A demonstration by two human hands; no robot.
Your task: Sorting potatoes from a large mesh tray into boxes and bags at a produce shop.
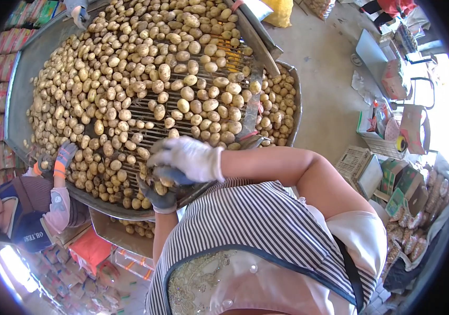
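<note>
A large heap of potatoes [118,78] covers a metal sorting table with a grate of parallel bars [145,110]. My left hand [163,199], in a dark grey glove, is at the table's near edge with its fingers curled around a few potatoes [160,188]. Just above it, my right hand [187,159], in a white knit glove, reaches over the grate; it is blurred, and whether it holds anything is hidden. A blue patch of glove shows between the two hands. Larger potatoes [210,104] lie loose on the bars beyond the right hand.
At the left, a co-worker's gloved hand [65,157] touches the heap; another person's gloved hand [78,16] is at the far edge. More potatoes fill a container [297,98] to the right. A cardboard box [126,240] stands below the near rim. Crates [352,165] stand farther right.
</note>
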